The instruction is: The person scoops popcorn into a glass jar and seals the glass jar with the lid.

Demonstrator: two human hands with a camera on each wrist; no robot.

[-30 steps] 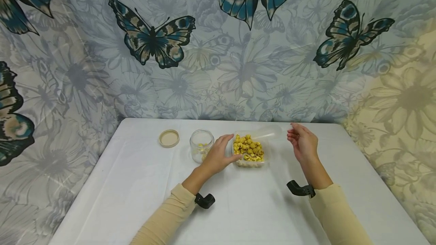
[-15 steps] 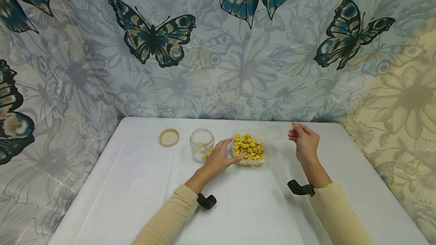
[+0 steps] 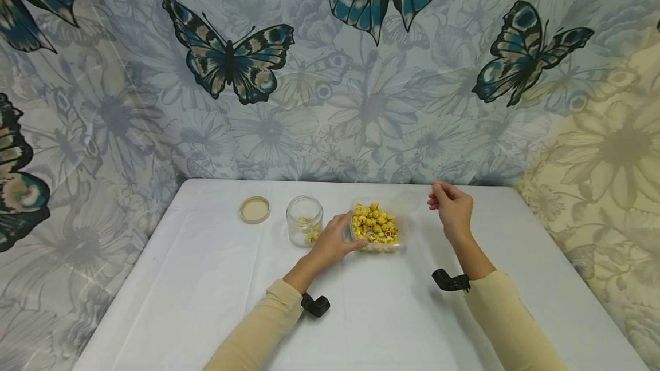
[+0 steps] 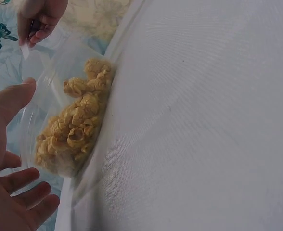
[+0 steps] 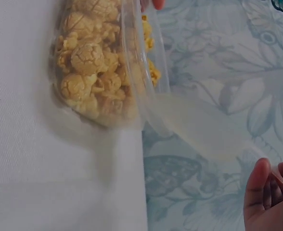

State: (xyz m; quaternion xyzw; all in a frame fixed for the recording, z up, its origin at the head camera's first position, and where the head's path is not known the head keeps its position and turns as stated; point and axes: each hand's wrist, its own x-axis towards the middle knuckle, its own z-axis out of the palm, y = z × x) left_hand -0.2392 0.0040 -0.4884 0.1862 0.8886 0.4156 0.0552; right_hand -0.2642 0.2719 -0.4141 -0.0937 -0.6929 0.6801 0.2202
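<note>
A butterfly-printed cloth [image 3: 330, 67] hangs as a backdrop behind a white table [image 3: 206, 296], which fills the lower half of the head view. Near the far middle of the table sits a clear plastic container [image 3: 378, 232] heaped with yellow popcorn [image 3: 376, 224]; its thin transparent lid [image 3: 407, 202] is lifted off the far right corner and trails toward the right hand. The left hand [image 3: 334, 240] rests against the container's left side, fingers relaxed and spread along the wall, thumb toward the near edge; the left wrist view shows the palm open beside the plastic and not wrapped round it. The right hand [image 3: 450, 206] is raised just right of the container, its fingertips [image 5: 258, 185] pinched on the edge of the clear lid, as the right wrist view shows. Just left of the left hand stands a small glass jar [image 3: 304, 220], open, with a few pieces of popcorn at the bottom. Further left, apart from the jar, a round tan jar lid [image 3: 255, 209] lies flat on the table.
</note>
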